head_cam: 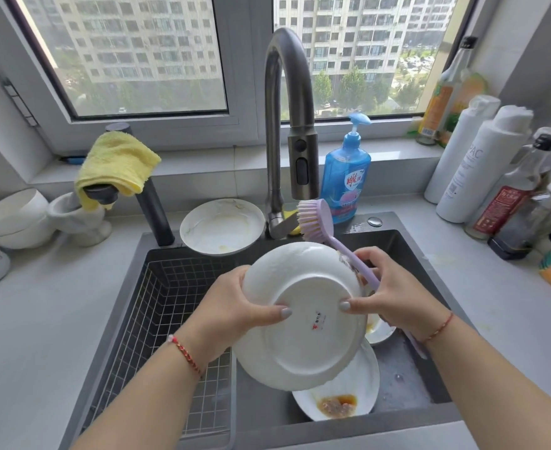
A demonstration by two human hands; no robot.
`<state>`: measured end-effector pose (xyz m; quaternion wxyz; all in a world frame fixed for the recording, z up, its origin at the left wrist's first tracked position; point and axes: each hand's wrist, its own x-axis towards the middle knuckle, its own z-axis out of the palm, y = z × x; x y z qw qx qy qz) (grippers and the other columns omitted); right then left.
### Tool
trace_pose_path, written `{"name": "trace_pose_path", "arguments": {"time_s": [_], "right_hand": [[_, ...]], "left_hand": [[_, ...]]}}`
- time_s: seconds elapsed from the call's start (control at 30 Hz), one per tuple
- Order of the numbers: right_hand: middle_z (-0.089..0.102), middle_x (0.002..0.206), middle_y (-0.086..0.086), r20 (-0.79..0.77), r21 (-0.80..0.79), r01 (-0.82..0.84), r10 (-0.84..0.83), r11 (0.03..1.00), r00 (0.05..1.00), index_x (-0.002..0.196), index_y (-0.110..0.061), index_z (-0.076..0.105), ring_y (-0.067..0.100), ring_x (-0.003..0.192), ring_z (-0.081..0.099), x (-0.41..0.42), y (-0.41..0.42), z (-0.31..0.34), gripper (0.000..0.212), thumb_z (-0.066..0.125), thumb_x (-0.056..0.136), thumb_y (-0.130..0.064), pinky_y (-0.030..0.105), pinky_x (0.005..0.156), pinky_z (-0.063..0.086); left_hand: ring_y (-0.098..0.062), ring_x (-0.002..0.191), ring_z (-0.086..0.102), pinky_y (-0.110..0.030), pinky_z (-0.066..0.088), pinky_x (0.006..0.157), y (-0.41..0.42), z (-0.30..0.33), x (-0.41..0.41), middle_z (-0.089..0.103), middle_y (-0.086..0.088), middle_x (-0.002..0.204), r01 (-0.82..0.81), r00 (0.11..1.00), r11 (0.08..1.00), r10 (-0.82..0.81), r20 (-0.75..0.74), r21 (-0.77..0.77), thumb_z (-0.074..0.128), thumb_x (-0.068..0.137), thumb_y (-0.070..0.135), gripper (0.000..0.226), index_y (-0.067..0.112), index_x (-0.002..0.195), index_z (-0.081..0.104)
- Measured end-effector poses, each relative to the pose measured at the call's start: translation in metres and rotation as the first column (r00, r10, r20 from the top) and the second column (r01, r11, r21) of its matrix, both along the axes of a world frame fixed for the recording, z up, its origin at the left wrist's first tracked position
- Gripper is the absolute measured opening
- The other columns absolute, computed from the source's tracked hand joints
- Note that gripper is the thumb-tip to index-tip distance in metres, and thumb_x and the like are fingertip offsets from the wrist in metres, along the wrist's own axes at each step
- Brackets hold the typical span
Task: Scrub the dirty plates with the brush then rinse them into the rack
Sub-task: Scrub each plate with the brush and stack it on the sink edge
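I hold a white plate (303, 339) over the sink, its underside turned toward me. My left hand (235, 313) grips its left rim, thumb on the base. My right hand (394, 293) grips the right rim and also holds the handle of a lilac brush (319, 222), whose bristled head points up near the tap. Below lies a dirty plate (339, 407) with brown food residue, and part of another plate (379, 329) shows behind my right hand. A smeared white plate (222, 225) leans at the sink's back edge. A wire rack (164, 303) fills the sink's left half.
A grey tap (287, 125) arches over the sink (407, 378). Blue soap bottle (345, 177) stands behind it. Yellow cloth (118, 160) hangs on a dark spout at the left. White bowls (14, 216) sit far left. Bottles (482, 164) crowd the right counter.
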<state>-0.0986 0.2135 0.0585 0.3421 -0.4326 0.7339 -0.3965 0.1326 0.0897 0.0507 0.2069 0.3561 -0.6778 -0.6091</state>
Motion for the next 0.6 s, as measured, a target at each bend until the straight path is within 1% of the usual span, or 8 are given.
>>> {"name": "trace_pose_path", "arguments": {"time_s": [0.13,0.2,0.27,0.33,0.4,0.47,0.53,0.6], "right_hand": [[0.062,0.104,-0.009,-0.041,0.001,-0.010,0.010,1.000,0.999,0.113,-0.034,0.049,0.010,0.095,0.063,0.002,-0.001,0.003,0.071,0.090,0.056,-0.030,0.018,0.072,0.051],[0.062,0.100,-0.012,-0.097,-0.014,0.038,-0.039,0.999,0.994,0.110,-0.036,0.050,0.007,0.091,0.062,0.006,-0.001,0.001,0.064,0.088,0.060,-0.029,0.016,0.066,0.049],[0.065,0.091,-0.010,-0.096,-0.065,0.152,-0.158,0.986,0.983,0.110,-0.031,0.056,-0.001,0.071,0.062,0.011,0.002,0.000,0.044,0.080,0.073,-0.027,0.014,0.051,0.044],[0.068,0.082,-0.004,-0.023,-0.099,0.276,-0.279,0.956,0.960,0.114,-0.024,0.063,-0.004,0.046,0.054,0.014,0.009,-0.004,0.026,0.065,0.088,-0.026,0.016,0.039,0.039],[0.070,0.076,0.002,0.029,-0.059,0.334,-0.333,0.941,0.942,0.118,-0.029,0.063,0.001,0.035,0.046,0.017,0.020,-0.009,0.025,0.053,0.096,-0.026,0.019,0.037,0.038],[0.069,0.072,0.010,0.093,0.022,0.335,-0.336,0.942,0.937,0.123,-0.038,0.057,0.007,0.032,0.040,0.025,0.031,-0.017,0.030,0.046,0.099,-0.024,0.021,0.034,0.036],[0.064,0.064,0.013,0.150,0.099,0.327,-0.339,0.940,0.929,0.128,-0.038,0.054,0.012,0.034,0.037,0.036,0.037,-0.024,0.035,0.042,0.100,-0.021,0.021,0.035,0.035],[0.051,0.054,0.008,0.212,0.116,0.333,-0.351,0.936,0.912,0.126,-0.038,0.058,0.013,0.037,0.035,0.045,0.036,-0.023,0.036,0.041,0.101,-0.020,0.022,0.038,0.035]], "left_hand": [[-0.022,0.089,0.074,-0.045,0.061,0.080,0.000,0.010,-0.001,0.076,-0.004,0.096,0.016,0.999,0.998,-0.014,0.031,-0.068,0.092,0.045,0.027,0.065,0.016,0.104,0.068],[-0.020,0.086,0.074,-0.041,0.062,0.077,0.001,0.011,-0.001,0.076,-0.002,0.093,-0.024,1.000,0.995,0.025,0.011,-0.096,0.090,0.047,0.021,0.057,0.017,0.100,0.068],[-0.016,0.085,0.073,-0.037,0.062,0.074,0.002,0.009,0.000,0.075,0.003,0.091,-0.090,0.996,0.989,0.089,-0.015,-0.115,0.090,0.046,0.022,0.056,0.020,0.097,0.068],[-0.016,0.085,0.073,-0.038,0.061,0.074,0.002,0.003,0.003,0.075,0.003,0.092,-0.167,0.986,0.979,0.162,-0.051,-0.119,0.091,0.042,0.028,0.061,0.022,0.098,0.068],[-0.018,0.087,0.072,-0.039,0.061,0.074,0.000,-0.003,0.007,0.074,0.000,0.093,-0.252,0.967,0.960,0.243,-0.083,-0.119,0.091,0.041,0.029,0.062,0.022,0.099,0.067],[-0.018,0.087,0.072,-0.037,0.061,0.072,-0.003,-0.007,0.010,0.074,-0.002,0.094,-0.321,0.944,0.939,0.307,-0.120,-0.125,0.090,0.040,0.034,0.065,0.021,0.098,0.067],[-0.015,0.086,0.072,-0.032,0.060,0.069,-0.003,-0.009,0.010,0.074,-0.001,0.093,-0.354,0.932,0.925,0.337,-0.132,-0.138,0.090,0.039,0.036,0.065,0.022,0.098,0.066],[-0.010,0.083,0.071,-0.025,0.058,0.064,-0.002,-0.010,0.008,0.073,0.000,0.091,-0.354,0.933,0.922,0.337,-0.122,-0.160,0.094,0.045,0.025,0.059,0.021,0.097,0.066]]}}
